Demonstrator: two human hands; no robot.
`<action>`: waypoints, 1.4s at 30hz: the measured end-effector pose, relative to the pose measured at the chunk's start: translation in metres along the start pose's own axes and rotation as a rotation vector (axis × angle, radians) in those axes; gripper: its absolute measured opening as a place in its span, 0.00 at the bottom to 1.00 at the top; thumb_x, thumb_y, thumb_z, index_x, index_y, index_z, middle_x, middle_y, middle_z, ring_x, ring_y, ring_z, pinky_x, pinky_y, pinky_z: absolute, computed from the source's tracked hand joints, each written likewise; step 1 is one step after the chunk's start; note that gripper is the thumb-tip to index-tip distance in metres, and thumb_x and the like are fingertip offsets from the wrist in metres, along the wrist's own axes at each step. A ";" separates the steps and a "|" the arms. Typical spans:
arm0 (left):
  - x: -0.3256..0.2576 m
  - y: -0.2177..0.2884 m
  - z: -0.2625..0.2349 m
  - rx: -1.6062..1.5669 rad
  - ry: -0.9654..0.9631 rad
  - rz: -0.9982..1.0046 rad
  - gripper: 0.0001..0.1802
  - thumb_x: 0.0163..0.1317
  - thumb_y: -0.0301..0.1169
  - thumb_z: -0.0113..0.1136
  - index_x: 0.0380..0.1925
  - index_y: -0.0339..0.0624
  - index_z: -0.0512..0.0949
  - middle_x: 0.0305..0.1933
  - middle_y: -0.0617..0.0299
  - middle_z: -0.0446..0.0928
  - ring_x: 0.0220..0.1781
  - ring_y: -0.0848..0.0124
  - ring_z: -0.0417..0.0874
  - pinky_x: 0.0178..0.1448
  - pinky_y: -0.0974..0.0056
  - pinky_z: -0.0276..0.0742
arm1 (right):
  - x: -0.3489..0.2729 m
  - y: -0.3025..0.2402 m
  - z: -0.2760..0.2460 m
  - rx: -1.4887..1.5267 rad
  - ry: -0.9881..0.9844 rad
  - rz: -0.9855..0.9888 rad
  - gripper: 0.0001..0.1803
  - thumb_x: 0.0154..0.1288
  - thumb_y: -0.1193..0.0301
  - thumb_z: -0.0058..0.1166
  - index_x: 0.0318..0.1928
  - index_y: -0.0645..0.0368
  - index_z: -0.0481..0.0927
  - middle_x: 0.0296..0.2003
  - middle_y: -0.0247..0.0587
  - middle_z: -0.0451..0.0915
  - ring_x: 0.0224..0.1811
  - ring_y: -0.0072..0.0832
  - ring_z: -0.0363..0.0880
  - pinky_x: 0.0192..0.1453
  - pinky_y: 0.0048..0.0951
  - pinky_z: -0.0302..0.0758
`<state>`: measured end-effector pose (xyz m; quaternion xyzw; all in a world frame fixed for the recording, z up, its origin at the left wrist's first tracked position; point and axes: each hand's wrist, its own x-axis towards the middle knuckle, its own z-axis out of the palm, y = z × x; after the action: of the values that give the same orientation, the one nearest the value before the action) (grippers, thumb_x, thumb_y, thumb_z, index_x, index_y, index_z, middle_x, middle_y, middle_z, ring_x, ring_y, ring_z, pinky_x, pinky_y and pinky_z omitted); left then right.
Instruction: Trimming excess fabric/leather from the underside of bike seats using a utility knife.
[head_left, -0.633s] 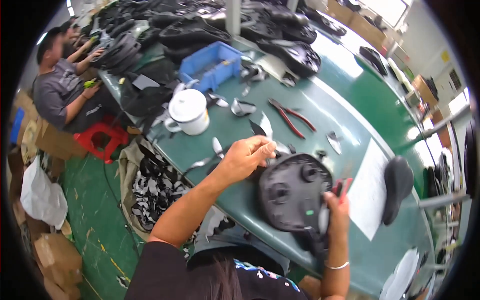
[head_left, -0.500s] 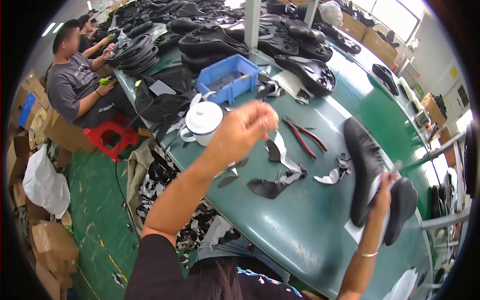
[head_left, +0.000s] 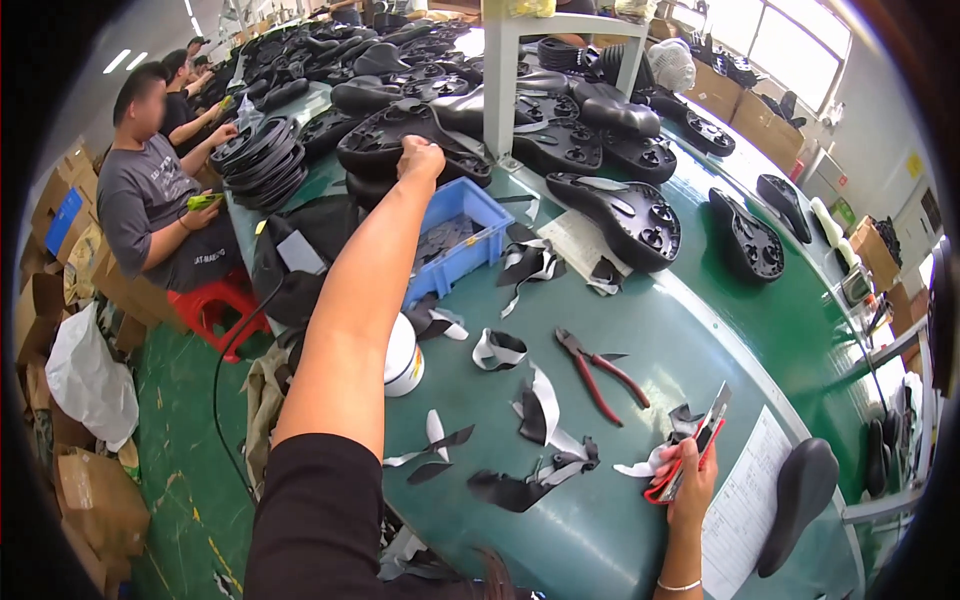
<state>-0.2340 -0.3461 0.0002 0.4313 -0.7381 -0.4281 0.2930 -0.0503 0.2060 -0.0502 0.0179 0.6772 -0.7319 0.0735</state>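
Observation:
My left hand (head_left: 420,160) reaches far forward across the table, fingers curled at a black bicycle saddle (head_left: 385,135) lying underside up on a stack. Its fingertips are partly hidden. Lower right, my right hand (head_left: 692,480) is closed around a red utility knife (head_left: 708,435) with its blade out, pointing away from me. Beside that hand lie black and white trimmed scraps (head_left: 640,465). Red-handled pliers (head_left: 600,375) rest between the hands, jaws parted. Black cut-off strips (head_left: 530,480) lie nearer to me.
A blue bin (head_left: 480,225) with dark pieces and a white enamel mug (head_left: 403,360) stand near my left arm. Further saddles (head_left: 625,220) cover the back. A printed sheet (head_left: 745,500) and a dark saddle (head_left: 800,500) lie right. A co-worker (head_left: 150,190) sits left.
My left hand has moved forward to the stacked saddles. My right hand has come away from a saddle at the right; a saddle now lies underside up farther back there.

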 end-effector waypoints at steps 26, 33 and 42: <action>-0.395 -0.026 -0.114 0.031 -0.482 1.085 0.13 0.51 0.34 0.67 0.35 0.42 0.77 0.28 0.59 0.77 0.32 0.60 0.78 0.39 0.59 0.71 | -0.136 -0.002 -0.033 -0.451 0.125 -0.253 0.16 0.68 0.67 0.52 0.52 0.61 0.71 0.32 0.32 0.75 0.28 0.15 0.70 0.30 0.19 0.67; -0.423 -0.061 -0.139 -0.435 -1.096 -0.136 0.32 0.55 0.44 0.66 0.50 0.28 0.70 0.41 0.54 0.77 0.39 0.70 0.80 0.46 0.67 0.76 | -0.171 -0.015 -0.024 -0.378 -0.064 -0.153 0.20 0.66 0.71 0.53 0.57 0.63 0.69 0.27 0.34 0.77 0.24 0.18 0.72 0.28 0.22 0.70; -0.394 0.006 -0.124 -0.188 -1.392 -0.112 0.27 0.52 0.42 0.64 0.44 0.30 0.75 0.35 0.59 0.77 0.31 0.74 0.79 0.37 0.71 0.76 | -0.135 -0.076 -0.030 -1.445 -0.525 -0.775 0.33 0.54 0.71 0.63 0.63 0.44 0.69 0.22 0.38 0.70 0.19 0.32 0.70 0.22 0.33 0.68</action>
<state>0.0433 -0.0417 0.0379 0.0672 -0.6907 -0.6810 -0.2339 0.0705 0.2526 0.0398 -0.4357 0.8963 -0.0754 -0.0340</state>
